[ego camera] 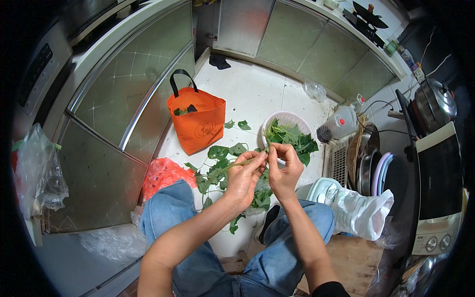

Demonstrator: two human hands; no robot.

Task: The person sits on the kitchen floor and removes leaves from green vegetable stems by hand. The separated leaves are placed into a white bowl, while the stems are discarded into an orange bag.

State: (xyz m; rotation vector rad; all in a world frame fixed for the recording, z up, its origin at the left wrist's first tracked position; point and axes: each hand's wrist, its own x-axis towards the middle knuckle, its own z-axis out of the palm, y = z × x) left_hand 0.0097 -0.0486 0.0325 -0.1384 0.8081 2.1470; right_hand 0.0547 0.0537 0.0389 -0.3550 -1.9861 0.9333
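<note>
Between my hands runs a thin green stem of a leafy vegetable. My left hand grips it between thumb and fingers, and my right hand pinches its upper end with thumb and forefinger. Just beyond my right hand stands a pale pink plastic basket holding picked leaves and stems. Loose leafy vines lie on the floor left of and below my hands. More greens lie under my wrists, partly hidden by them.
An orange tote bag with black handles stands ahead on the left, some leaves inside. A red plastic bag lies by my left knee. To the right are a plastic jug, upright pans and lids, a white sack and a microwave oven.
</note>
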